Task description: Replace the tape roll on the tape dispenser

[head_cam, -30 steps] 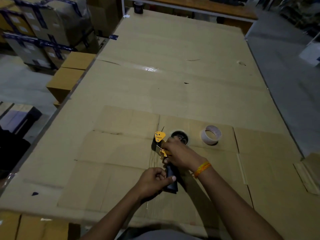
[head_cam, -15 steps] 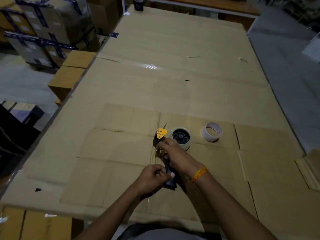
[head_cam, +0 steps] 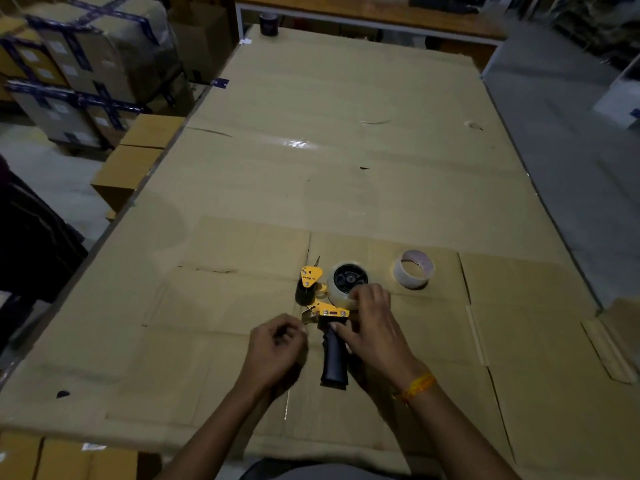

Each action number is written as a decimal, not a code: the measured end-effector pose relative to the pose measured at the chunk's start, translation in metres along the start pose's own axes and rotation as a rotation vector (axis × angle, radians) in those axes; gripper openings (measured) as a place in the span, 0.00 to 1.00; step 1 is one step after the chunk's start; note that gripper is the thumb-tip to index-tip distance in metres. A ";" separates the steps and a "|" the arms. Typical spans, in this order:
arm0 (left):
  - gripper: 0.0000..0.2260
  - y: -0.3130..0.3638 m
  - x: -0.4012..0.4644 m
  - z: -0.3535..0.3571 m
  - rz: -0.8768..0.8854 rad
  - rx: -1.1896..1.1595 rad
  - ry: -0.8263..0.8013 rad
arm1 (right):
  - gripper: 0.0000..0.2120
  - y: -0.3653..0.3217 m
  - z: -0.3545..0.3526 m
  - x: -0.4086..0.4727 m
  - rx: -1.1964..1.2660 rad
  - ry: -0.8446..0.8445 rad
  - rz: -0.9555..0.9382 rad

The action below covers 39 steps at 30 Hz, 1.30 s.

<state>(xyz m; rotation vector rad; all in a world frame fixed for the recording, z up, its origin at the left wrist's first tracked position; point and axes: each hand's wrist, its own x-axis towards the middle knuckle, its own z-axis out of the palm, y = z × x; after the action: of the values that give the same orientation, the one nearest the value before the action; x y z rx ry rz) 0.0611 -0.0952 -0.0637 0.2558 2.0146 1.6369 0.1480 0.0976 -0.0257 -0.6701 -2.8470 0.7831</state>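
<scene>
The tape dispenser [head_cam: 333, 358] lies flat on the cardboard-covered table [head_cam: 346, 168], black handle toward me, yellow frame and black roller away. A pale tape roll [head_cam: 337, 294] sits on its black hub. My right hand [head_cam: 375, 329] grips the dispenser, fingertips on the roll's near edge and thumb against the top of the handle. My left hand [head_cam: 275, 348] is just left of the handle with its fingers pinched together beside the metal flap. I cannot see whether it pinches clear tape. A second, thin roll [head_cam: 413, 273] lies flat to the right of the dispenser.
Flattened cardboard sheets [head_cam: 225, 306] overlap under the dispenser. A dark cup [head_cam: 269, 24] stands at the table's far end. Taped cartons [head_cam: 86, 71] and brown boxes [head_cam: 138, 157] are stacked on the floor to the left. Bare floor runs along the right side.
My left hand has let go of the handle and shifted left toward the metal flap. My right hand has moved from the yellow frame onto the roll and handle top, uncovering the frame.
</scene>
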 end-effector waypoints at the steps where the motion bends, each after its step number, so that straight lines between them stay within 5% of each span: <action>1: 0.08 0.006 0.009 -0.004 0.138 0.109 0.085 | 0.26 0.003 0.001 -0.004 0.038 -0.025 0.064; 5: 0.06 0.036 0.059 -0.008 0.513 0.489 0.188 | 0.30 0.003 0.006 -0.010 0.179 -0.269 0.311; 12: 0.15 0.079 0.107 0.015 0.502 1.136 -0.199 | 0.21 -0.006 0.011 -0.013 0.222 -0.448 0.305; 18: 0.19 0.088 0.117 0.037 0.455 1.421 -0.288 | 0.21 -0.004 0.011 -0.010 0.231 -0.462 0.295; 24: 0.27 0.080 0.125 0.046 0.372 1.436 -0.312 | 0.17 -0.008 0.020 -0.011 0.264 -0.412 0.323; 39: 0.03 0.053 0.109 0.017 0.618 1.242 -0.244 | 0.17 -0.013 0.025 -0.013 0.283 -0.276 0.489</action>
<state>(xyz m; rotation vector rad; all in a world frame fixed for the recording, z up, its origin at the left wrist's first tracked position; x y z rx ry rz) -0.0314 -0.0175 -0.0459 1.5206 2.5967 0.3042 0.1492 0.0701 -0.0400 -1.3237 -2.7344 1.4156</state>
